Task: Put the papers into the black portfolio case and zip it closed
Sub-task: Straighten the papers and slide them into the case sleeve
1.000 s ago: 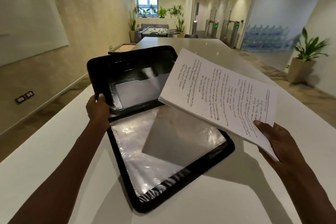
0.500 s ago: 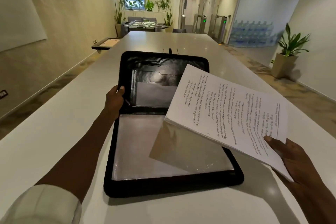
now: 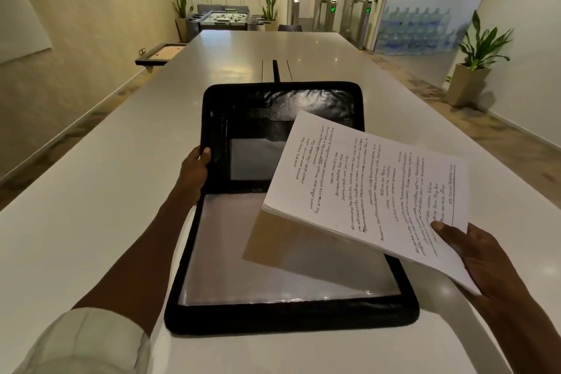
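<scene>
The open portfolio case (image 3: 288,317) is gripped at its left edge by the left hand (image 3: 194,174); its right half is hidden by the papers (image 3: 364,188), pinched in the right hand (image 3: 482,261).

An office lobby: a long white bench (image 3: 121,191), access turnstiles (image 3: 331,14) with green lights, stacked water bottles (image 3: 416,30), potted plants (image 3: 479,48), a foosball table (image 3: 224,17) and a wall whiteboard (image 3: 18,9).
</scene>
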Available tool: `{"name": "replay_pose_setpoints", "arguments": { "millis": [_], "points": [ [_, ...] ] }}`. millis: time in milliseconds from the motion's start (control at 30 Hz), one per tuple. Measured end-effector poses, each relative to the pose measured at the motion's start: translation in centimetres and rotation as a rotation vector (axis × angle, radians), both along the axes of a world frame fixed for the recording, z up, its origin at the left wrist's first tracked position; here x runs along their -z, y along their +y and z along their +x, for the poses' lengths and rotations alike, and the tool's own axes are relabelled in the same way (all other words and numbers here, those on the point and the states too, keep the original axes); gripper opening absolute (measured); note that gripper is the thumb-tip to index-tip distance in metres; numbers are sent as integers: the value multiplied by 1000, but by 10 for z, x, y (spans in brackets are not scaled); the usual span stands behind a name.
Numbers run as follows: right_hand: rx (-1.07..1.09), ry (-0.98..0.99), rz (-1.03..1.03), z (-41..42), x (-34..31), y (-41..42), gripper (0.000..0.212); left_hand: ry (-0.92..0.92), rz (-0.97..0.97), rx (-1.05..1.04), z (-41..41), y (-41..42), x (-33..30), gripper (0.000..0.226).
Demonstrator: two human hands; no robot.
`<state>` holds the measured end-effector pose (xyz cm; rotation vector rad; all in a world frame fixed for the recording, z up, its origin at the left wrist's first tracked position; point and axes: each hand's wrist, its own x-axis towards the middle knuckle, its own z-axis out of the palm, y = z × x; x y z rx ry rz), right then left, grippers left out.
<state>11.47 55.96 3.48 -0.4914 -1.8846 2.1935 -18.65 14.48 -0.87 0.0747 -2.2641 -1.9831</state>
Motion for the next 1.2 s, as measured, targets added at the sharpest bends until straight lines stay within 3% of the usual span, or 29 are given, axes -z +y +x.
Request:
{"name": "replay_pose_setpoints", "arguments": {
  "millis": [333,467,567,667,833,1100,1200],
  "points": [
    [35,13,-19,6,3,4,29,-9,57,-49,6,7,2,33],
    [44,22,-32,12,0,7,25,15,-4,-70,14,12,-12,11],
    [54,42,-43,14,-3,8,26,56,-106,-54,25,23,-27,15],
    [54,61,-58,16,-5,10,34,117,-266,-43,45,44,-41,38],
    [84,76,-50,21,-3,21,39,116,-292,180,103,91,-48,34],
    [177,70,-85,28,19,32,25,42,-372,401,199,142,-15,19],
    [206,79,-112,31,22,38,22,90,-495,514,228,160,-1,28]
  ]
}}
